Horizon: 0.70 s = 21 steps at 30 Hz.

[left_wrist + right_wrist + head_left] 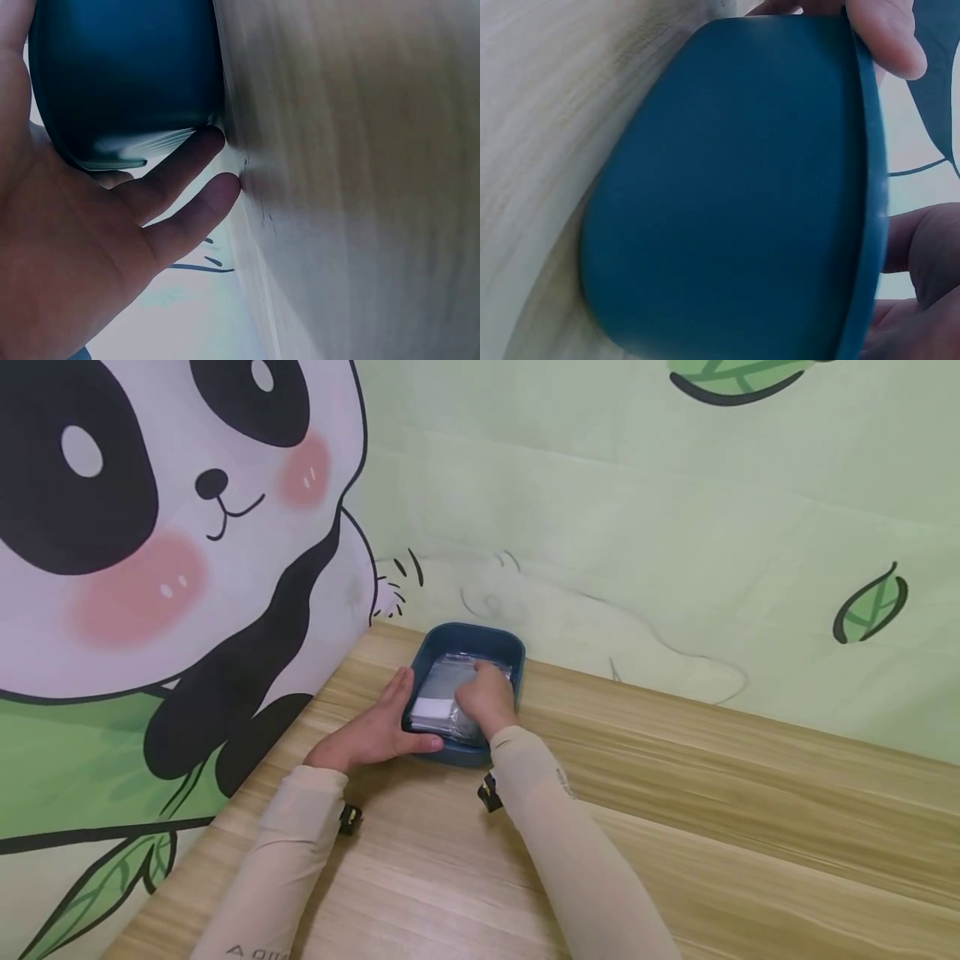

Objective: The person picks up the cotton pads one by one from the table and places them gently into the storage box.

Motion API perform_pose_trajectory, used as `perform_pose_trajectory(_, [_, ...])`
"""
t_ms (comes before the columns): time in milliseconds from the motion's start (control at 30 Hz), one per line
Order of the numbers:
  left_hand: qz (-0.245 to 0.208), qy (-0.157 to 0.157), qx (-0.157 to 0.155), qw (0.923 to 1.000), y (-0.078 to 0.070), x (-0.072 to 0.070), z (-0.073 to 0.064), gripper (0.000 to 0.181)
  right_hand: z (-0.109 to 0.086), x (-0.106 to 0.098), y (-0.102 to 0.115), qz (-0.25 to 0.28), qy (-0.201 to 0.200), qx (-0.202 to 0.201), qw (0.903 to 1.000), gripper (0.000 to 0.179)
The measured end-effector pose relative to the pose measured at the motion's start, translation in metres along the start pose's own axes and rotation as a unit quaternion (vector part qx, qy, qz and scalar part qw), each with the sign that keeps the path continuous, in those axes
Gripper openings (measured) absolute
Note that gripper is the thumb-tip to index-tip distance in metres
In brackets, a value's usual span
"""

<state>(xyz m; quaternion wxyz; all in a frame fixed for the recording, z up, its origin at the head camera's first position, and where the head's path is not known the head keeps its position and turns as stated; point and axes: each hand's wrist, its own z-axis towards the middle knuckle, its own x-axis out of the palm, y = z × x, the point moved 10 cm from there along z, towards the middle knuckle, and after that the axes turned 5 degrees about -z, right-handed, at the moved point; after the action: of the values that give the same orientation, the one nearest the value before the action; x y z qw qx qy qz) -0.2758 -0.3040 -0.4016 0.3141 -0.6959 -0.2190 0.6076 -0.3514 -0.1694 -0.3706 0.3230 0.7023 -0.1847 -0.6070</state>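
A dark blue plastic box (468, 760) stands on the wooden table (420, 843) near its back left corner. Inside lie clear plastic packets (442, 681) in a stack, with a white patch on the front part. My left hand (375, 727) is spread around the box's front left corner, thumb along the front rim and straight fingers against the left side. Reaching in over the right side, my right hand (491, 697) has its fingers curled at the top packet, the tips hidden. In the right wrist view, the box wall (727, 187) covers most of that hand's work.
A pale green wall cloth (637, 543) with a printed panda (322, 552) and leaves borders the table behind and on the left. The wooden surface extends to the right of the box. Each wrist carries a small black camera mount (489, 793).
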Motion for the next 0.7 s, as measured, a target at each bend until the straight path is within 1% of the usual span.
perform_pose_trajectory(200, [-0.008,0.003,-0.001,1.0000,0.001,0.003,0.003,0.127,-0.004,-0.004,0.000,-0.027,0.010,-0.001,0.9996,0.057])
perform_pose_trajectory(367, [-0.020,0.008,-0.001,0.9998,0.001,0.005,0.009,0.127,-0.007,-0.012,-0.003,-0.028,0.009,0.005,0.9995,0.057])
perform_pose_trajectory(467, [-0.026,0.009,0.000,0.9996,0.003,0.004,0.012,0.126,-0.008,-0.016,-0.002,-0.027,0.009,0.001,0.9996,0.056])
perform_pose_trajectory(533, [-0.028,0.007,-0.003,0.9996,0.006,0.002,0.010,0.125,-0.012,-0.018,0.002,-0.027,0.006,-0.012,0.9995,0.055])
perform_pose_trajectory(600, [-0.026,0.003,-0.004,0.9996,0.010,0.000,0.008,0.123,-0.019,-0.021,0.006,-0.019,0.005,-0.037,0.9991,0.054])
perform_pose_trajectory(700, [-0.015,-0.015,0.000,0.9998,0.011,-0.007,0.004,0.120,-0.040,-0.033,0.005,0.004,-0.002,-0.083,0.9965,0.049])
